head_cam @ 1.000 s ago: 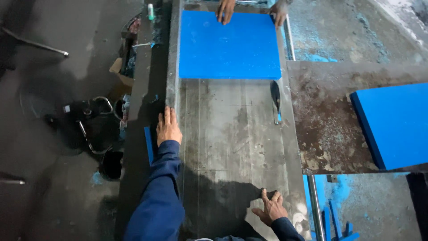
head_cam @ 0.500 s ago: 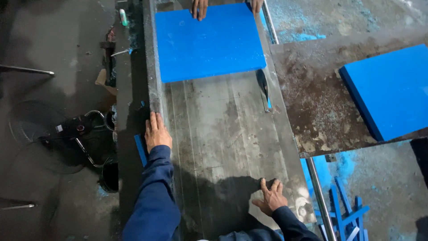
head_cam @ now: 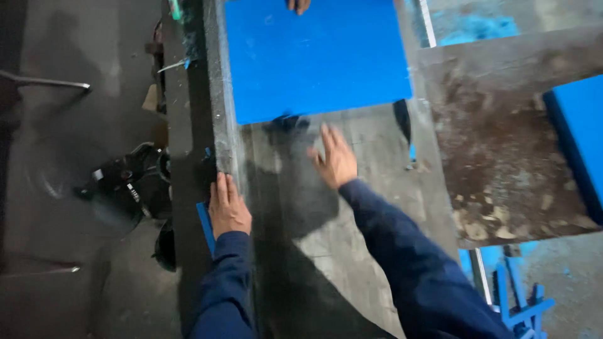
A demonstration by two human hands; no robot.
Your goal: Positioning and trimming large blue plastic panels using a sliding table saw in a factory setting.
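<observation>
Two blue boards in view here: the big blue sheet [head_cam: 314, 56] lying flat on the metal table [head_cam: 352, 251], and a second blue panel [head_cam: 581, 138] off at the right edge, cut off by the frame. The right hand [head_cam: 336, 160] is stretched out over the table with fingers spread and open, holding nothing, just short of the sheet's near edge. The sheet sits right ahead of it, close but not touching as far as I can tell. The left hand [head_cam: 227, 207] lies flat with fingers together on the table's left rim, not gripping anything, right beside a thin blue strip [head_cam: 205, 226] that hangs along the side.

One more hand in the shot: another person's fingers [head_cam: 299, 5] rest on the sheet's far edge at the top. There's also one dark knife-like tool [head_cam: 404, 125] lying by the sheet's right corner.

The table is a long, scuffed grey steel top. To its right a rusty brown plate [head_cam: 502, 157] sits across. Floor on the left is dark concrete with a tangle of black cables and gear [head_cam: 129, 185]; blue scraps [head_cam: 518, 301] lie bottom right.
</observation>
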